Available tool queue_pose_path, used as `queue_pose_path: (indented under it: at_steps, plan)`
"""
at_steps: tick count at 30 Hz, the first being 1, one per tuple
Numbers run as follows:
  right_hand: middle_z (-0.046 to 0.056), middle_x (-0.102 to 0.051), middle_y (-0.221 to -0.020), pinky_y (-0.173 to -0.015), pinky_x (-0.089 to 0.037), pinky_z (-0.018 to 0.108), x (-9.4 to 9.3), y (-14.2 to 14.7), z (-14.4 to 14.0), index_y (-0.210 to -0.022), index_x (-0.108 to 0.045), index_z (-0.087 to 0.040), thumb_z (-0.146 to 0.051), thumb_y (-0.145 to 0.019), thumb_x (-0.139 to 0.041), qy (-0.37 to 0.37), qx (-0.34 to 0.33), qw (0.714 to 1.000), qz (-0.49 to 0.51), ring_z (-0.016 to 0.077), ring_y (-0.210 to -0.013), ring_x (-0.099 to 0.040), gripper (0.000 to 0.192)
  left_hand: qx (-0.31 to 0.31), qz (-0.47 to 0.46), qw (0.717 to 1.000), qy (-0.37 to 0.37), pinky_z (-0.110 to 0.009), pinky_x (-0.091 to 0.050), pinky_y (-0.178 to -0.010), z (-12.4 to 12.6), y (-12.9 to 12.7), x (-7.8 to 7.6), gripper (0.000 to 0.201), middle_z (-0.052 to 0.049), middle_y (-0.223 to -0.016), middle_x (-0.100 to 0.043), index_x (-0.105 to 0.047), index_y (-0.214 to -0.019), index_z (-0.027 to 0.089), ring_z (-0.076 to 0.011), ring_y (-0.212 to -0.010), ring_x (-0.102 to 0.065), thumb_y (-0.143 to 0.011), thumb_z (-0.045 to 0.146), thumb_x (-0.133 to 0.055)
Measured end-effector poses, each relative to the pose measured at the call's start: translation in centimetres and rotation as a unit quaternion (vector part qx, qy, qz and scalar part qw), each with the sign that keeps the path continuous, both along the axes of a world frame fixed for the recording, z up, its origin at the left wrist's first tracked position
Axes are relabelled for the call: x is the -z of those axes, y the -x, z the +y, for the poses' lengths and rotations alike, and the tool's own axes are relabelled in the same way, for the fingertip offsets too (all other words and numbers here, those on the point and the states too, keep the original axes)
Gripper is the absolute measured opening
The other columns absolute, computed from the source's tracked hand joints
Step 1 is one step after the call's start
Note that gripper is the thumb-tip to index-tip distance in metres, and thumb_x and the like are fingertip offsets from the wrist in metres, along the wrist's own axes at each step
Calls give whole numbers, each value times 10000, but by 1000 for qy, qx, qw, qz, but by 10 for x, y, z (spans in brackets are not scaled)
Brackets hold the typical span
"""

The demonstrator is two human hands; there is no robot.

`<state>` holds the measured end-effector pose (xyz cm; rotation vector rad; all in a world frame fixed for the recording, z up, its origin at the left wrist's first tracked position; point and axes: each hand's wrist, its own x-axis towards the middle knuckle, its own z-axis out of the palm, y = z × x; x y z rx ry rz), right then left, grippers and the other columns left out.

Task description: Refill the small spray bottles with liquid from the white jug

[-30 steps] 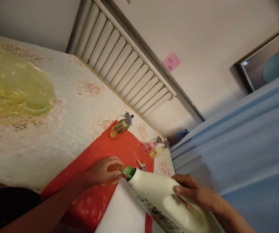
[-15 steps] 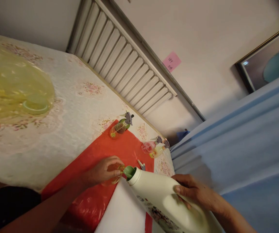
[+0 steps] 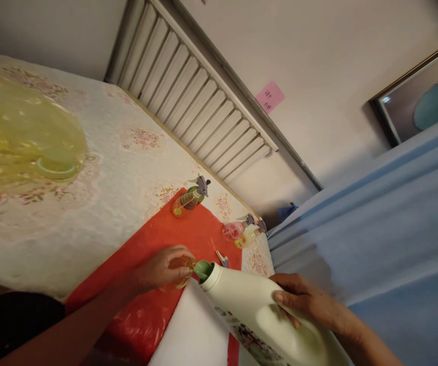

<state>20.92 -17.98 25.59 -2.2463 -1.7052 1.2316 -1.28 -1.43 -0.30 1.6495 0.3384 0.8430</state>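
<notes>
My right hand (image 3: 305, 302) grips the handle of a large pale green detergent jug (image 3: 249, 300), which is tilted so its green spout (image 3: 204, 271) points left. That spout meets the neck of a small clear bottle (image 3: 183, 282). Fingers and thumb of my left hand (image 3: 169, 267) are wrapped round this bottle near its top; most of its body is hidden. A loose grey-and-white spray head (image 3: 222, 258) lies on the red plastic sheet (image 3: 192, 231) just beyond the spout. Whether liquid is flowing I cannot make out.
Spray bottles stand farther back: one with a dark trigger (image 3: 189, 199), a pink one (image 3: 234, 230) and a yellow one (image 3: 246, 237). A yellow plastic bag (image 3: 24, 127) covers the left of the floral tablecloth (image 3: 112, 178). A radiator (image 3: 199, 86) and blue curtain (image 3: 379, 213) border the table.
</notes>
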Motion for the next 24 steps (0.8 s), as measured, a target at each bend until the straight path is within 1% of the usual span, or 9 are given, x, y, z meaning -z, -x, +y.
queue_pose_path:
  at_steps: [5,10,17,20,24]
  plan:
    - [9,-565,-661,-500,-367,218,-1,2,1,-883,-668,-122,-660,-863,-571,-9,-7,1000,-7,108,-548,-465,547,1,6,1000,0,-320,-509,-883,0,1,-3,200,-25,-1014,-684,-694,-975,223,-202,-962,-640,-826,345,-643]
    - [-17,-528,-590,-501,-359,218,-1,2,1,-854,-649,-132,-660,-857,-580,-4,0,1000,-5,101,-517,-446,533,0,1,1000,0,-314,-507,-879,0,0,-2,230,-24,-1011,-684,-698,-979,221,-202,-958,-635,-827,388,-651]
    - [-7,-555,-628,-494,-359,221,1,0,0,-891,-655,-129,-672,-859,-565,-4,1,1000,-4,98,-508,-451,551,5,-5,1000,1,-327,-499,-868,0,0,-1,224,-27,-998,-682,-702,-982,206,-211,-947,-635,-837,367,-645]
    - [-11,-541,-611,-495,-367,222,1,0,0,-876,-648,-129,-672,-858,-565,-5,0,1000,-3,100,-510,-450,550,3,-2,1000,4,-332,-498,-876,-1,1,-2,233,-31,-1020,-680,-699,-995,201,-215,-961,-633,-837,363,-645]
    - [1,-558,-659,-494,-362,213,0,2,1,-864,-648,-129,-659,-859,-577,-5,-4,1000,-4,94,-526,-451,535,7,1,1000,4,-321,-497,-884,-1,2,-3,217,-21,-1015,-679,-699,-989,214,-206,-963,-632,-844,364,-642]
